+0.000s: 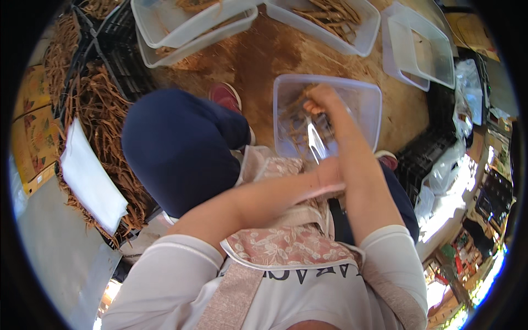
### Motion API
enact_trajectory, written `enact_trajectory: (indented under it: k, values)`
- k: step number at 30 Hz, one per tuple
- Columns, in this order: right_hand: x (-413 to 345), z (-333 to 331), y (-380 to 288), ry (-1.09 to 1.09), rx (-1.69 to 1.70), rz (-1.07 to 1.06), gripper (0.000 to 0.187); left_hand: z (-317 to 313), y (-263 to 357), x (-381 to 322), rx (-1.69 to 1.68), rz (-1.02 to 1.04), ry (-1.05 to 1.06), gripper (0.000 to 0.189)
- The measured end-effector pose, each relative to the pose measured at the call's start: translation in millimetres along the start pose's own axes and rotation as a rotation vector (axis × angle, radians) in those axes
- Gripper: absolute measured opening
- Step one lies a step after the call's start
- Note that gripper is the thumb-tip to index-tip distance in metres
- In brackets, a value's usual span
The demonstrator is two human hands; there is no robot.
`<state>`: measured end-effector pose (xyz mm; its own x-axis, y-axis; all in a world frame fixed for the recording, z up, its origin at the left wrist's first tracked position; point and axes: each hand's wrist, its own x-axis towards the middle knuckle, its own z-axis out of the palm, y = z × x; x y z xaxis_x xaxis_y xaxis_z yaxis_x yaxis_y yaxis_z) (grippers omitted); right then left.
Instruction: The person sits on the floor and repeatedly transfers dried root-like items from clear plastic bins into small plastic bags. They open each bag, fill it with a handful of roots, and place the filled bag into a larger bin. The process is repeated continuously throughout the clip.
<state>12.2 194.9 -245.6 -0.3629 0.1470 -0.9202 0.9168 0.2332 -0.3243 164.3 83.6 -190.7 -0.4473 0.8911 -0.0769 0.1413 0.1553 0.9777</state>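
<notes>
My right hand [324, 98] is curled shut over a translucent plastic bin [377, 119] on the floor between my feet. A thin brown root [306, 91] shows at its fingers, and several root pieces [295, 134] lie in the bin. My left hand [328, 170] is blurred and crosses beneath my right forearm, which hides part of it. From that hand a shiny, blade-like metal tool [317, 142] reaches up over the bin's near side towards my right fist. The tool's kind and the left fingers' grip are unclear.
Black crates [123, 66] heaped with brown roots [101, 107] stand at left, a white sheet [93, 177] on top. Ahead are clear bins [194, 37], another bin [330, 39] holding roots, and stacked bins [425, 53]. A black crate [420, 154] and plastic bags [443, 177] lie right.
</notes>
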Motion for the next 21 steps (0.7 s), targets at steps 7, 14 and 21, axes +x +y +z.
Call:
enact_trajectory:
  k: [7, 14, 21]
  values:
    - [97.2, 43.0, 15.2, 0.076, -0.128, 0.134, 0.031, 6.8, -12.0, -4.8, -0.220, -0.072, -0.060, 0.029]
    - [48.3, 30.4, -2.0, 0.141, 0.366, 0.125, 0.027, -25.1, 17.4, -2.7, 0.076, -0.160, -0.209, 0.032]
    - [-177.1, -52.9, 31.1, 0.013, 0.310, -0.404, 0.023, -27.0, 23.9, 3.5, 0.242, -0.164, -0.098, 0.029]
